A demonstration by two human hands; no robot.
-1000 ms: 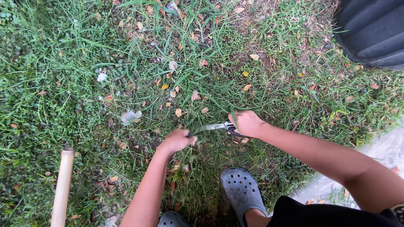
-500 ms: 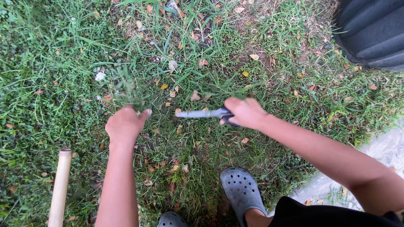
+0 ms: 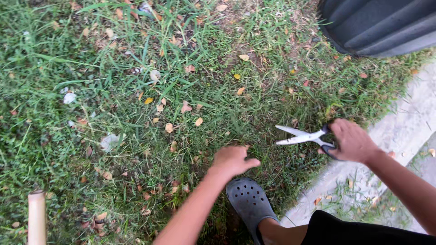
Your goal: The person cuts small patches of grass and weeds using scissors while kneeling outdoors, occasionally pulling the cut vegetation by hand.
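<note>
Here right hand (image 3: 353, 141) grips open scissors (image 3: 303, 135), handles hidden; left hand (image 3: 233, 160) loosely curled, grip unclear.

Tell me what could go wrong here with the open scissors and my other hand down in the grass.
The scissors in the right hand have their blades apart, pointing toward the left hand low in the grass; a quick snip might nick its fingers. The foot in the grey clog sits just below that hand, so a dropped pair could land near it.
</note>
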